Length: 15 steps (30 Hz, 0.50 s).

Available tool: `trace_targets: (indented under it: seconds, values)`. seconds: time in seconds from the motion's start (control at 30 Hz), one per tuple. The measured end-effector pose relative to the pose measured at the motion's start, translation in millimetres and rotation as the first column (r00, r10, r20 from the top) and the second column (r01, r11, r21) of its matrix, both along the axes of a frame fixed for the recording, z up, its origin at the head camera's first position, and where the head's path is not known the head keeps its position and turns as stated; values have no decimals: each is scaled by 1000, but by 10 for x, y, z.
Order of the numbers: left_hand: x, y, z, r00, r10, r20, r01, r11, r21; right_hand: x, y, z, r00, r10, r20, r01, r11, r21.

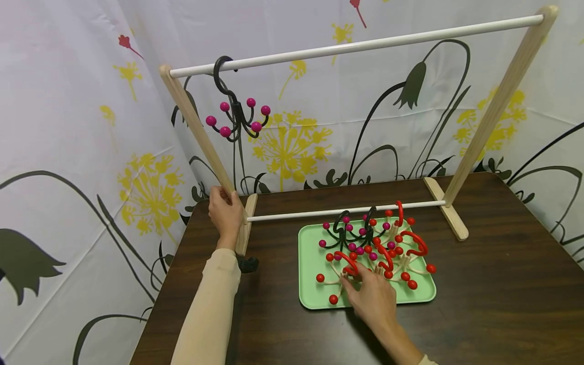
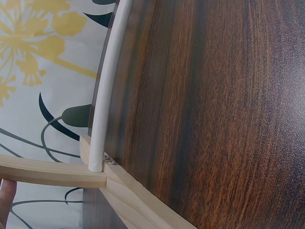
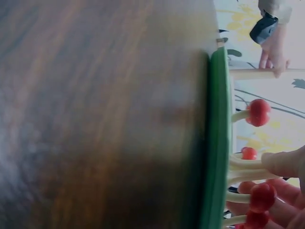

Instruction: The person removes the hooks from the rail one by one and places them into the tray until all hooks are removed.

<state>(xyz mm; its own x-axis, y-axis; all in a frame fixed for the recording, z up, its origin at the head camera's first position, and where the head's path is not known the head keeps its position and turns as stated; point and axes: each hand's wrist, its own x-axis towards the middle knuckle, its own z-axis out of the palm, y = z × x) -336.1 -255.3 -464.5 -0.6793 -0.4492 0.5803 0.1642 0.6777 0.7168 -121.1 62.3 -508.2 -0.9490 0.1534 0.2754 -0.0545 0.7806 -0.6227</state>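
My left hand (image 1: 226, 215) grips the left wooden upright (image 1: 201, 134) of a rack low down, near its foot; only a fingertip shows under the wood in the left wrist view. Over a green tray (image 1: 310, 300), my right hand (image 1: 375, 299) pinches the pale stem (image 3: 248, 164) of a multi-armed hanger with a red hook (image 1: 349, 261) and red ball tips. Several similar red-tipped hangers and black ones (image 1: 341, 234) with magenta tips crowd the tray. Another black hanger (image 1: 237, 114) with magenta balls hangs from the rack's white top bar (image 1: 356, 47), near its left end.
A white lower bar (image 1: 292, 216) crosses just behind the tray. The right upright (image 1: 497, 111) stands on a wooden foot (image 1: 449, 210). Dark wood table (image 1: 511, 274) lies beneath, with a flower-printed curtain (image 1: 292, 91) behind. A dark band (image 1: 248, 264) shows at my left wrist.
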Motion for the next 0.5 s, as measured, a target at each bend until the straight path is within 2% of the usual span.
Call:
trace_targets:
  seconds: [0.27,0.5]
  values:
    - [11,7,12,1000,5,10,-5,1000,6,89,86,178,998,59,30,-59,998,-10]
    - [4,3,7,1000,10,16,-10,1000,5,251,179,404,981,170,96,-170,985,-1]
